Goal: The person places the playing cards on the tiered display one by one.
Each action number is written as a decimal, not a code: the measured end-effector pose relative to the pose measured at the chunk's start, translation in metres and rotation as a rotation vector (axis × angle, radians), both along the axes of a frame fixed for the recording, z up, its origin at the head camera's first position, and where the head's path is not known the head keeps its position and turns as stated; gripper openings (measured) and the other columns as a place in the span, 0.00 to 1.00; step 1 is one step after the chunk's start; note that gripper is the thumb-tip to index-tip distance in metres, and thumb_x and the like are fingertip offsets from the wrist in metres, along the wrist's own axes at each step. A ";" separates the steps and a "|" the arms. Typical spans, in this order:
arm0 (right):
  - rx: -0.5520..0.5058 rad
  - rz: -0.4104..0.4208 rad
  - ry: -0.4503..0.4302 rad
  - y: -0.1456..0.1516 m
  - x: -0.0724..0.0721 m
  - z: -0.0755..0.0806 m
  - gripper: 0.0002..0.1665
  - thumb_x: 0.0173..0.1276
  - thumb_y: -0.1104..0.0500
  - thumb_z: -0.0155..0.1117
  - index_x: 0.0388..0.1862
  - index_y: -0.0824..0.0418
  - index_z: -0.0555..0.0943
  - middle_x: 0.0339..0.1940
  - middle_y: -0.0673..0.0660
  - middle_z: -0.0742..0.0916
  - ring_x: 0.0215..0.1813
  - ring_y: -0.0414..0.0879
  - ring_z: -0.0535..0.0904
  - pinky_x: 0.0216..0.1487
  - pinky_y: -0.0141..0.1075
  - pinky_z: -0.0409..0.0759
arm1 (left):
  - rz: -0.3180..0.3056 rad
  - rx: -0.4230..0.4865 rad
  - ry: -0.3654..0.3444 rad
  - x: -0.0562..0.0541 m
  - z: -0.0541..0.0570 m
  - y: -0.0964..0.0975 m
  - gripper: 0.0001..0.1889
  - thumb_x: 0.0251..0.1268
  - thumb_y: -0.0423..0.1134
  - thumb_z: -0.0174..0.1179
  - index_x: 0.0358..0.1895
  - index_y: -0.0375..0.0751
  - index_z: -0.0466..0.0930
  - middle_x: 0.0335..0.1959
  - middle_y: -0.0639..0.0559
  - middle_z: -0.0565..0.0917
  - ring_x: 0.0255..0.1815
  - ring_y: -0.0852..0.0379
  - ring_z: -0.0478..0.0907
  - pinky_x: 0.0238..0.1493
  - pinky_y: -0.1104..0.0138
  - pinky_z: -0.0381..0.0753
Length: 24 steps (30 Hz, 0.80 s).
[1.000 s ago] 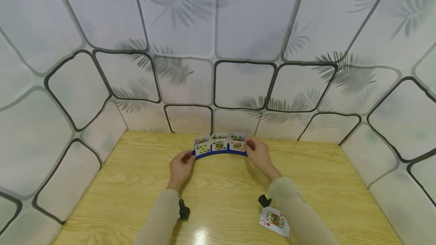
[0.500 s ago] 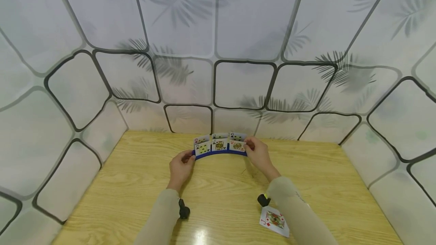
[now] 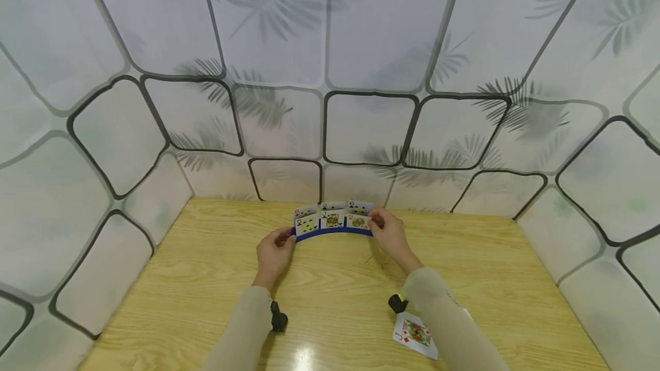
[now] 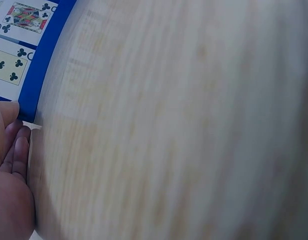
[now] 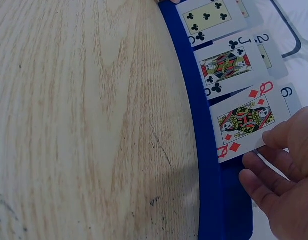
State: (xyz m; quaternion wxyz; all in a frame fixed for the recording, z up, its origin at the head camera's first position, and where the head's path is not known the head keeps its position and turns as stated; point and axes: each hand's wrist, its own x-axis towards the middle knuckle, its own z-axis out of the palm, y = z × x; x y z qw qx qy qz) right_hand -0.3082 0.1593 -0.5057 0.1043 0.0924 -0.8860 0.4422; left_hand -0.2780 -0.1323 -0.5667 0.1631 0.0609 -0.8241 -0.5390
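A curved blue card holder (image 3: 334, 230) stands near the back of the table with two rows of playing cards. At its left end, my left hand (image 3: 274, 253) grips the holder between thumb and fingers. My right hand (image 3: 391, 235) pinches the queen of diamonds (image 5: 243, 120) by its right edge, thumb in front, the card standing in the front row. Beside the queen are the jack of clubs (image 5: 226, 65) and a number card of clubs (image 5: 208, 19). Behind them, partly covered, show a 2 (image 5: 266, 57) and a 6 (image 5: 290, 96).
A jack of diamonds (image 3: 414, 335) lies face up on the wooden table (image 3: 330, 285), partly under my right forearm. The white corner of another card (image 3: 467, 314) peeks out past that sleeve. A patterned wall (image 3: 361, 182) rises directly behind the table.
My right hand and forearm have shifted slightly left, uncovering a white card corner beside the sleeve. The left hand stays at the holder's left end.
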 end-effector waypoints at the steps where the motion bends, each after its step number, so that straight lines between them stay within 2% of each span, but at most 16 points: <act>1: -0.001 0.002 0.000 0.000 0.000 0.000 0.07 0.74 0.68 0.66 0.50 0.65 0.84 0.42 0.63 0.89 0.42 0.53 0.85 0.45 0.43 0.85 | 0.000 0.002 -0.002 0.000 0.000 0.000 0.12 0.71 0.30 0.67 0.55 0.33 0.88 0.48 0.38 0.90 0.47 0.45 0.87 0.48 0.67 0.86; 11: 0.001 -0.005 0.005 -0.001 -0.002 -0.004 0.08 0.75 0.67 0.65 0.50 0.66 0.84 0.41 0.63 0.89 0.41 0.52 0.85 0.43 0.40 0.84 | -0.001 0.003 -0.021 0.001 0.004 0.001 0.13 0.72 0.31 0.67 0.55 0.33 0.88 0.48 0.38 0.90 0.47 0.46 0.87 0.50 0.60 0.87; 16: -0.006 -0.013 0.006 -0.001 -0.004 -0.007 0.08 0.75 0.68 0.65 0.50 0.66 0.84 0.42 0.63 0.90 0.43 0.53 0.85 0.45 0.43 0.85 | -0.004 0.008 -0.036 0.002 0.006 0.000 0.13 0.72 0.32 0.67 0.56 0.34 0.88 0.49 0.39 0.90 0.48 0.46 0.87 0.52 0.60 0.86; 24: -0.003 -0.008 -0.012 -0.001 -0.003 -0.005 0.09 0.75 0.67 0.65 0.52 0.67 0.83 0.43 0.64 0.89 0.44 0.55 0.86 0.46 0.46 0.85 | -0.012 0.000 -0.022 0.002 0.005 0.000 0.14 0.72 0.32 0.66 0.57 0.33 0.87 0.49 0.38 0.90 0.48 0.45 0.87 0.52 0.58 0.86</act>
